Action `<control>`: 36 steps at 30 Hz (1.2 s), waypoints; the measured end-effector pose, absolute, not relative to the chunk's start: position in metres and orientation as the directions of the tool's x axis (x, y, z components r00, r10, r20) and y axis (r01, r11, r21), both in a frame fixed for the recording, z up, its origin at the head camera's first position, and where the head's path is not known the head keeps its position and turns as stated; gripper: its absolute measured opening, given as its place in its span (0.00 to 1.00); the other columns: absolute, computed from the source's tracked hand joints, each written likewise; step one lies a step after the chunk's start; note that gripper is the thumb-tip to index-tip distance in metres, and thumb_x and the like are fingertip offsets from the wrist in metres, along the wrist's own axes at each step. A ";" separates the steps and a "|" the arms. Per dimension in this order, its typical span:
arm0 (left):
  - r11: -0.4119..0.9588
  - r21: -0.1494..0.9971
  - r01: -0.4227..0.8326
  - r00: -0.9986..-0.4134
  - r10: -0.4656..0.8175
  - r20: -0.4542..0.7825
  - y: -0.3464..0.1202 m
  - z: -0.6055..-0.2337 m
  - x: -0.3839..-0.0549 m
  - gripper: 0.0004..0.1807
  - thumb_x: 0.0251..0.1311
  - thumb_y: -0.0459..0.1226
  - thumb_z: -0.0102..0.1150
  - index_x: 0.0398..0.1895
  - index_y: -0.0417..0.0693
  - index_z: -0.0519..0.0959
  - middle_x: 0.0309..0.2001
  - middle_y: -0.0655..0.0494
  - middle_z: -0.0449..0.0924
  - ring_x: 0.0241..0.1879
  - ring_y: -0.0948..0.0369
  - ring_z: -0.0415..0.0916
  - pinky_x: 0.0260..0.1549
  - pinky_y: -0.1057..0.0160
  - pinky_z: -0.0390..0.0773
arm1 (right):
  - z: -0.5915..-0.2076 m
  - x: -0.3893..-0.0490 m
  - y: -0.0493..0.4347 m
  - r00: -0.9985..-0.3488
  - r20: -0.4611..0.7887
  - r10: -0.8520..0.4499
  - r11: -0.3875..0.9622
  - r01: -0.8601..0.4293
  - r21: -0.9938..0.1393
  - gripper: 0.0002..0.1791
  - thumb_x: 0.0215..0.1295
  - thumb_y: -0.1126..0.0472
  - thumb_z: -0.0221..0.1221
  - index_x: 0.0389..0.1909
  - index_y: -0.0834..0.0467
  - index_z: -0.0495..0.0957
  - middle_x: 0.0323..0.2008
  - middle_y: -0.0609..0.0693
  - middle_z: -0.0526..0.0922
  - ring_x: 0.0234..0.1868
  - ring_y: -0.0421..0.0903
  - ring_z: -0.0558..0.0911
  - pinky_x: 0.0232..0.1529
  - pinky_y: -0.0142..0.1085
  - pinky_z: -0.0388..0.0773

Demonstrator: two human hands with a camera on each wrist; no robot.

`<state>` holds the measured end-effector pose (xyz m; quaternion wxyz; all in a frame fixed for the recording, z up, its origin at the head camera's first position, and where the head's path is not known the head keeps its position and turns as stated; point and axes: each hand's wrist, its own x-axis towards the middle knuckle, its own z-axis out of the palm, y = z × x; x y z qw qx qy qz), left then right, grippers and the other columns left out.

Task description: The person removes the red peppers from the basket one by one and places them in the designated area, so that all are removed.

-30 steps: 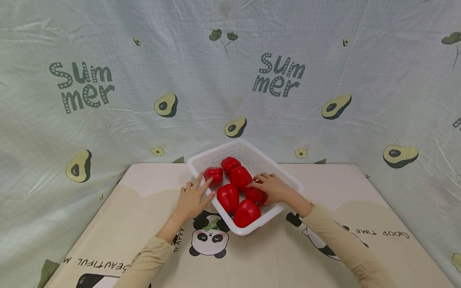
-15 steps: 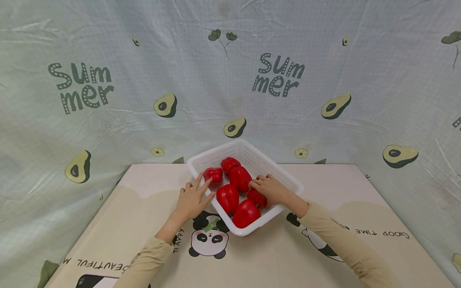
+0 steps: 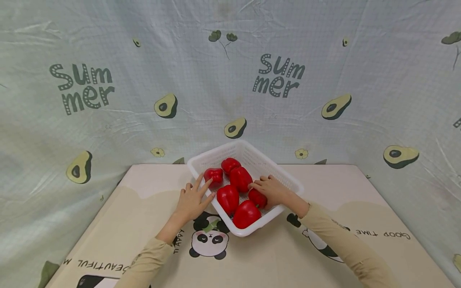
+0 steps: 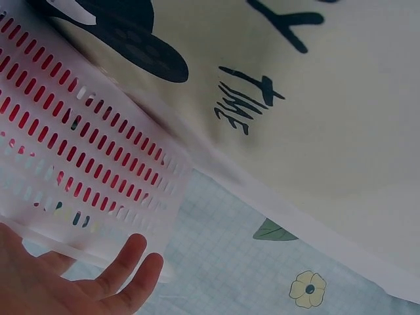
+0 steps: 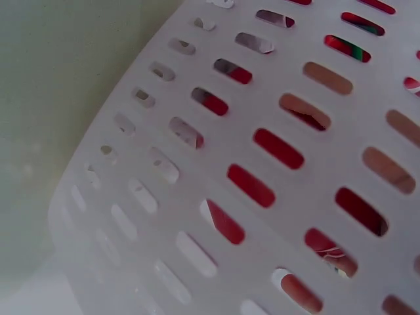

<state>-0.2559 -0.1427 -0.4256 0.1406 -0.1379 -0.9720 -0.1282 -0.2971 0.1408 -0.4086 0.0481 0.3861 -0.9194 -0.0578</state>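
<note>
A white slotted plastic basket [image 3: 268, 220] stands askew on the table, with several red bell peppers inside. My left hand [image 3: 191, 202] lies with spread fingers over the basket's left rim, its fingertips by the leftmost bell pepper [image 3: 214, 176]. In the left wrist view the fingers [image 4: 125, 266] reach over the rim along the slotted wall. My right hand [image 3: 271, 190] reaches into the basket and grips a bell pepper [image 3: 257, 198] near the right side, covering part of it. The right wrist view shows the basket wall [image 5: 164, 197], with skin and red through its slots.
Other bell peppers [image 3: 228, 199] lie close beside the held one. The table covering [image 3: 266, 260] has panda prints and lettering. Behind the table hangs a pale curtain [image 3: 201, 80] with avocado prints, close to the basket's far corner.
My right hand has shifted slightly and its fingers have closed further over the bell pepper, which has turned a little. My left hand and the basket stay in place.
</note>
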 end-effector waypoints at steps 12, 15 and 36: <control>0.929 0.199 0.312 -0.916 0.239 0.321 -0.142 -0.427 -0.256 0.31 0.58 0.56 0.44 0.64 0.56 0.61 0.68 0.46 0.53 0.48 0.43 0.64 0.44 0.44 0.69 | -0.405 -0.301 0.149 -0.680 0.119 -0.724 0.690 -0.716 0.105 0.40 0.28 0.49 0.73 0.50 0.46 0.68 0.45 0.48 0.72 0.48 0.47 0.67 0.46 0.43 0.69; 0.931 0.195 0.310 -0.917 0.238 0.320 -0.142 -0.427 -0.256 0.31 0.58 0.56 0.43 0.64 0.57 0.61 0.68 0.46 0.53 0.48 0.44 0.65 0.44 0.44 0.69 | -0.401 -0.300 0.151 -0.677 0.136 -0.723 0.690 -0.716 0.107 0.41 0.28 0.50 0.73 0.50 0.48 0.67 0.45 0.49 0.71 0.47 0.48 0.67 0.45 0.43 0.68; 0.931 0.195 0.308 -0.918 0.237 0.319 -0.143 -0.425 -0.257 0.31 0.58 0.55 0.45 0.64 0.56 0.62 0.68 0.46 0.53 0.46 0.44 0.64 0.44 0.44 0.69 | -0.377 -0.287 0.179 -0.684 0.340 -0.645 0.744 -0.664 0.077 0.43 0.30 0.51 0.72 0.52 0.51 0.63 0.47 0.48 0.74 0.46 0.50 0.72 0.41 0.47 0.68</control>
